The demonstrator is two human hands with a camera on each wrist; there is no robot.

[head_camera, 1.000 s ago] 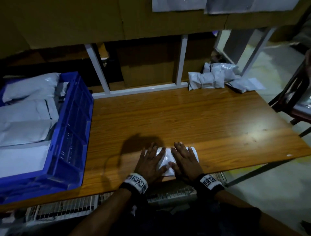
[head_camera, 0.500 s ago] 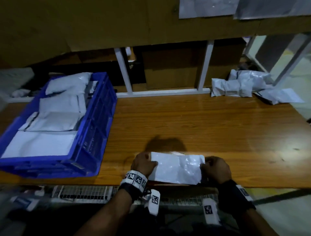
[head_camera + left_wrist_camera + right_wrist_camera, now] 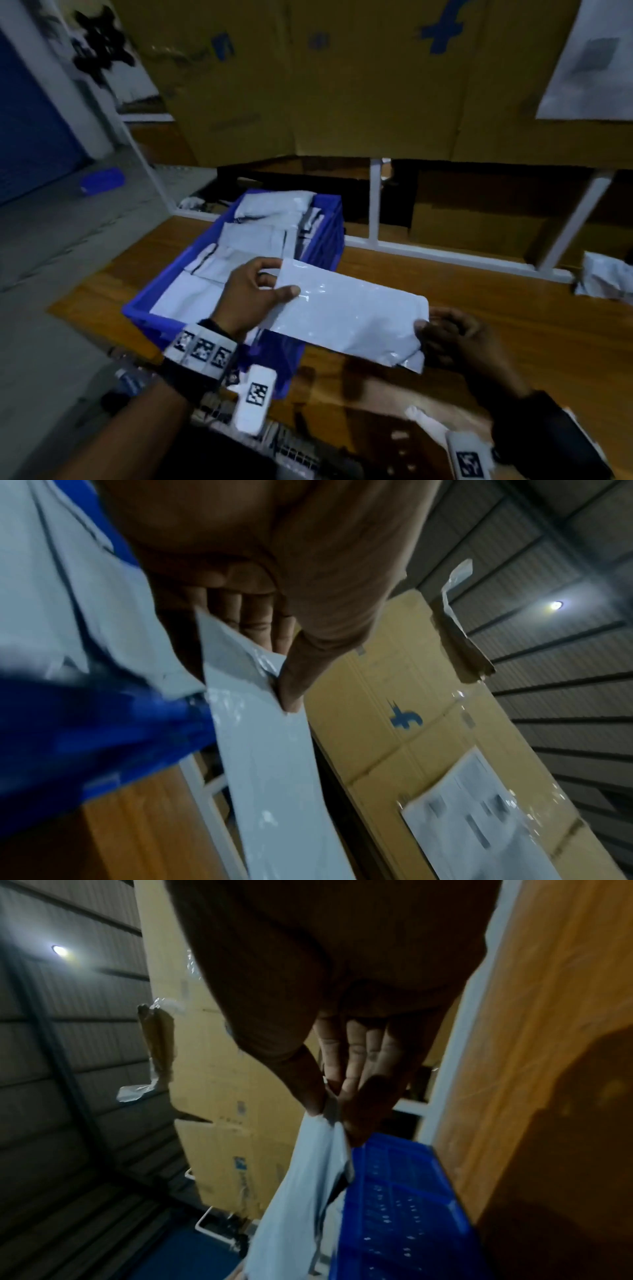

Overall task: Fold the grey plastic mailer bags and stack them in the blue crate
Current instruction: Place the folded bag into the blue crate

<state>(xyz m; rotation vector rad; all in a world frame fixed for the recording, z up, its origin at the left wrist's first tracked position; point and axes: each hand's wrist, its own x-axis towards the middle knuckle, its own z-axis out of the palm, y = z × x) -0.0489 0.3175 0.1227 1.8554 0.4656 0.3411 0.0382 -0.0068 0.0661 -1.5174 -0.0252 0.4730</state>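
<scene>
A: Taking the blue crate [image 3: 329, 236] as the landmark, what was seen, from left across?

B: Folded grey mailers [image 3: 253, 236] were already laid inside it in overlapping rows. At its near right corner the left hand [image 3: 250, 301] was seen, thumb on top and fingers curled beneath, pinching the left end of a folded mailer bag [image 3: 352, 315]. The bag was held flat in the air, its left end over the crate and the rest out over the wooden tabletop [image 3: 479, 308]. Right of the crate, the right hand [image 3: 455, 339] was pinching the bag's other end between thumb and fingers. Far to the right, a heap of unfolded mailers [image 3: 606, 277] was lying on the tabletop.

A: How should the placing be done well?

B: Probably the bag should be kept taut and level so the fold is not sprung, lowered squarely onto the nearest row, and the right end released last.

A: Was any writing legible?

B: Behind the crate, blue printed marks were visible on the cardboard cartons [image 3: 376, 78], but no word could be read. The sheet [image 3: 596, 61] taped at the right was blurred.
</scene>
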